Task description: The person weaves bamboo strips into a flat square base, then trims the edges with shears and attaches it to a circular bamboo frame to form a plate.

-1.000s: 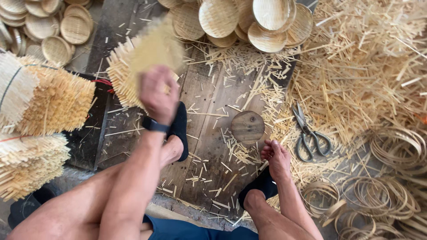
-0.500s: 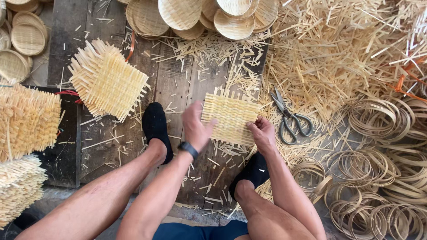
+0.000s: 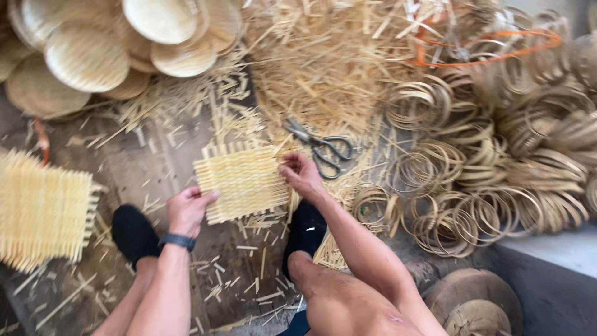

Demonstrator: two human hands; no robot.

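Your left hand (image 3: 186, 210) and right hand (image 3: 301, 175) pinch opposite edges of the square woven mat (image 3: 244, 180) with closed fingers, keeping it flat on the floor between your feet, near the scissors (image 3: 323, 148).

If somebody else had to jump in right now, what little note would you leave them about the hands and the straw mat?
Left hand: grips the left edge of the square woven mat, wrist in a dark band.
Right hand: fingers pinch the mat's right edge.
The mat lies between both hands, above the two black shoes, over the wooden floor.
Scissors lie just past the right hand, on loose strips.
Another woven mat sits far left; round woven discs at top left; bamboo rings on the right.
Done: the mat is woven, with ragged strip ends.
Left: the ends are untrimmed, and no ring is fitted.
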